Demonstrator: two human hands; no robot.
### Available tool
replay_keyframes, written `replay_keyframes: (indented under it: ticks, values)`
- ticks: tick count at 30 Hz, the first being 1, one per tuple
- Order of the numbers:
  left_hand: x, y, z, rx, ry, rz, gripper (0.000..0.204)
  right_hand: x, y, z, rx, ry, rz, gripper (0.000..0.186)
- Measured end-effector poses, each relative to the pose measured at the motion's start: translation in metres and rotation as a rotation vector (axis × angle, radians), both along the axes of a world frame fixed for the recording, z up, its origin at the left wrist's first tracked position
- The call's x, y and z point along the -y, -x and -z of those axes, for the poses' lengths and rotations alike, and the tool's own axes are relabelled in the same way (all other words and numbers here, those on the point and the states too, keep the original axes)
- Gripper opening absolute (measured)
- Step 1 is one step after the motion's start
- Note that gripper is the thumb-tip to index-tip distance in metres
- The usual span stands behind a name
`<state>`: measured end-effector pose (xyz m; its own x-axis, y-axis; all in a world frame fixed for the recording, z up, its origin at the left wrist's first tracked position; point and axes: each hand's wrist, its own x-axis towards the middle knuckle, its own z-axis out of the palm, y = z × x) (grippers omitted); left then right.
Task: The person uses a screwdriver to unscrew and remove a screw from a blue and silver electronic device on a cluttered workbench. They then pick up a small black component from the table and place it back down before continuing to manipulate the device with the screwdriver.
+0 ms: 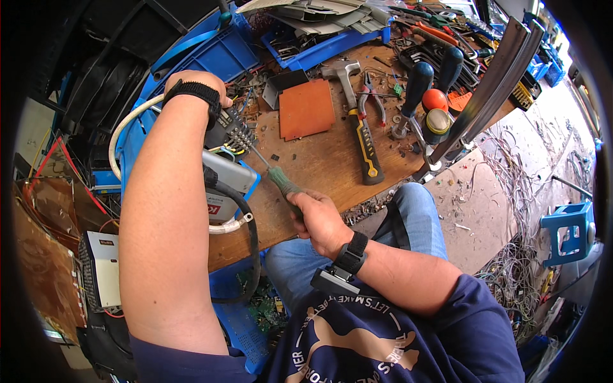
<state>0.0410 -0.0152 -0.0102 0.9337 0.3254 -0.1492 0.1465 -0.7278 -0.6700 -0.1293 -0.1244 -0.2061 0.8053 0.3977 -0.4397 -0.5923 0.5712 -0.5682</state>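
Observation:
My right hand (319, 220) is wrapped round the green handle of a screwdriver (279, 179). Its shaft points up and left, and the tip meets a row of metal screw terminals on a black terminal block (231, 131). My left hand (199, 82) grips the far end of that block; most of its fingers are hidden behind the hand and wrist strap. Coloured wires come out beside the terminals. Just below lies a silver and blue metal case (233, 175), partly covered by my left forearm. A thick white cable (131, 121) and a black cable (253, 246) loop around it.
On the wooden bench (300, 153) lie an orange-brown plate (306, 110), a hammer (361, 127) and pliers (370, 99). Upright screwdrivers (419, 83) and a metal rail (488, 89) stand to the right. Blue bins (220, 54) line the back. Tangled wires (511, 236) cover the floor at right.

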Motion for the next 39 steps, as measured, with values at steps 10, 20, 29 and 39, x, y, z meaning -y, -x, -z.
replay_keyframes:
  ticks: [10,20,29,39]
  values:
    - [0.001,0.003,-0.002,-0.011,0.001,0.012,0.059,0.001,0.001,-0.006,0.022,0.025,0.008,0.014]
    - [0.003,0.003,-0.001,-0.009,-0.027,-0.025,0.046,0.001,0.001,-0.001,0.036,0.066,0.012,0.022]
    - [0.003,0.003,-0.001,-0.007,-0.013,-0.019,0.047,-0.001,0.001,-0.001,0.033,0.055,0.019,0.022]
    - [0.006,0.005,-0.002,0.001,-0.027,-0.003,0.047,-0.016,-0.006,0.02,0.31,0.426,0.243,0.042]
